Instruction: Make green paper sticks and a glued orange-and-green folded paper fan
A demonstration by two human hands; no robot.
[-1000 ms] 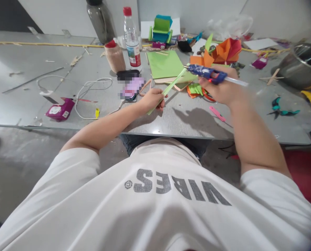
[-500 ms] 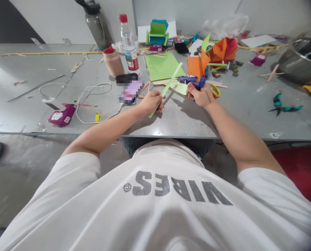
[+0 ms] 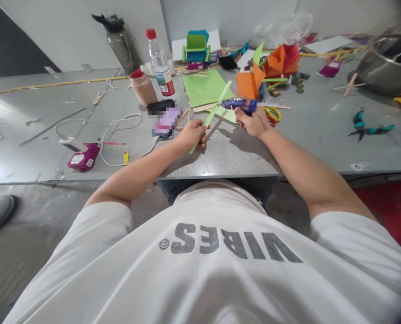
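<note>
My left hand (image 3: 194, 134) is closed around a narrow light-green paper strip (image 3: 217, 107), which slants up and away to the right above the table. In my right hand (image 3: 253, 120) is a blue glue gun (image 3: 240, 105), its nozzle pointing left at the strip's upper part; whether the tip touches the paper I cannot tell. A clear glue stick (image 3: 268, 105) sticks out behind the gun. Beneath lie a green paper sheet (image 3: 203, 87) and a wooden stick. Yellow-handled scissors (image 3: 272, 115) lie partly hidden behind my right hand.
A phone (image 3: 167, 120), a red-capped bottle (image 3: 163, 74) and a tan cup (image 3: 143, 88) stand or lie left of the sheet. Orange folded paper (image 3: 249, 84) is at the back. Teal-handled pliers (image 3: 365, 128) and a large pot (image 3: 389, 67) are at right.
The glue gun has moved left, bringing its nozzle against or very near the green strip. My left hand still holds the strip at about the same slant. The camera view has shifted slightly.
</note>
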